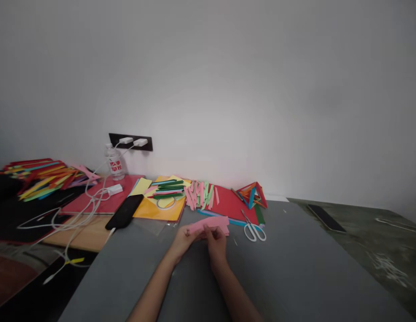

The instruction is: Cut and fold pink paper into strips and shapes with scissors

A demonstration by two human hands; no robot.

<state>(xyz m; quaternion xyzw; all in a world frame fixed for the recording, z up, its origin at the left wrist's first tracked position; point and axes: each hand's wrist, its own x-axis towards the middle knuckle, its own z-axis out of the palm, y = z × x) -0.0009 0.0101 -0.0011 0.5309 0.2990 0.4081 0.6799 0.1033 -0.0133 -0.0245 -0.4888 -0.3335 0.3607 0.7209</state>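
Pink paper [214, 222], in strips or folded layers, is held up between my two hands above the grey table [282, 277]. My left hand [181, 243] grips its left end with the fingers closed. At the lower middle, my right hand [216, 245] pinches the same paper with thumb and fingers. Whether it is one folded piece or several layers, I cannot tell. White-handled scissors [255, 232] lie to the right of my right hand. Behind the hands are pink and green paper strips [198, 195] and a red sheet [228, 203].
Dark green strips [167, 188] and a yellow sheet [157, 210] lie back left, beside a black phone-like object [125, 212]. White cables [90, 205] tangle at left near a water bottle [114, 163]. A folded paper shape [253, 195] stands back right.
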